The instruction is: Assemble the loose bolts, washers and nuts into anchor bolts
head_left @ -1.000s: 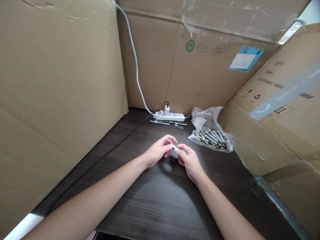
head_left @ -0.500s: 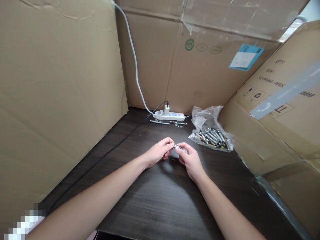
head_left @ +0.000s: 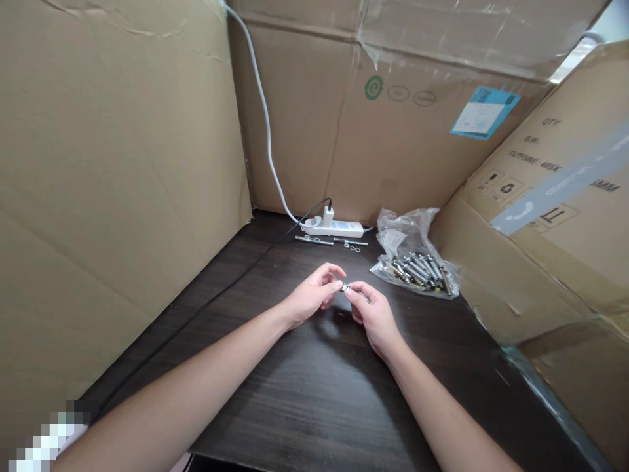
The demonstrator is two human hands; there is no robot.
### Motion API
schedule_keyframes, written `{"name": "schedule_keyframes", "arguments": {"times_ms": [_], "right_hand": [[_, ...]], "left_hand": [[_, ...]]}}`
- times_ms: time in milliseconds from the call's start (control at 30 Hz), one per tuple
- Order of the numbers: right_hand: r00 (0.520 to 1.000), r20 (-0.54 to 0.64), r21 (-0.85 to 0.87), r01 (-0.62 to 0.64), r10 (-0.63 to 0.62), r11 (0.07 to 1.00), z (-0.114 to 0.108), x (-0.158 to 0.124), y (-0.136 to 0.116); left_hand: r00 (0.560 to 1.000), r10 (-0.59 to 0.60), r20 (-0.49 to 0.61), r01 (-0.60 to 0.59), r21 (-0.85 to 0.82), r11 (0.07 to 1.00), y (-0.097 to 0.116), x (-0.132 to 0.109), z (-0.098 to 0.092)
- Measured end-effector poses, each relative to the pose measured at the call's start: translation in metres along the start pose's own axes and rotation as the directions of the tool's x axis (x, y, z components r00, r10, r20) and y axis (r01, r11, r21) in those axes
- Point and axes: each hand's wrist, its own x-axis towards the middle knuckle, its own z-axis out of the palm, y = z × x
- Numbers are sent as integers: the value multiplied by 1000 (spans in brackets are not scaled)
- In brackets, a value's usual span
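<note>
Makeshift work nook: dark tabletop point(head_left: 304, 406), cardboard boxes point(head_left: 118, 164), bagged bolts point(head_left: 420, 270).

Left hand point(head_left: 314, 296) and right hand point(head_left: 374, 318) nearly meet, fingers point(head_left: 358, 299) curled

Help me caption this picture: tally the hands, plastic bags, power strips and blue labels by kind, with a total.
Hands: 2, the left hand and right hand
Plastic bag: 1
Power strip: 1
Blue label: 1
Total: 5

Left out: the metal hardware between the hands, too small to count.
</note>
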Motion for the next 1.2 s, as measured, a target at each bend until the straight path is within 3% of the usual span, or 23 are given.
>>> {"name": "schedule_keyframes", "arguments": {"times_ms": [133, 500, 633, 767, 1200], "right_hand": [[999, -12, -63, 44, -45, 997, -3, 1, 2], [999, 34, 23, 9, -9, 1000, -1, 0, 2], [999, 35, 2, 23, -23, 1000, -2, 1, 3], [1000, 17, -12, 19, -19, 1000, -2, 1, 2], [999, 26, 64, -24, 23, 998, 1, -1, -2]], "left_hand": [[997, -78, -1, 78, 7, 997, -3, 0, 1], [997, -29, 69, 33, -51, 998, 0, 1, -2], [999, -6, 41, 8, -57, 998, 0, 1, -1], [999, -34, 1, 34, -59, 998, 0, 1, 1], [996, -41, 80, 45, -50, 998, 1, 2, -3]]}}
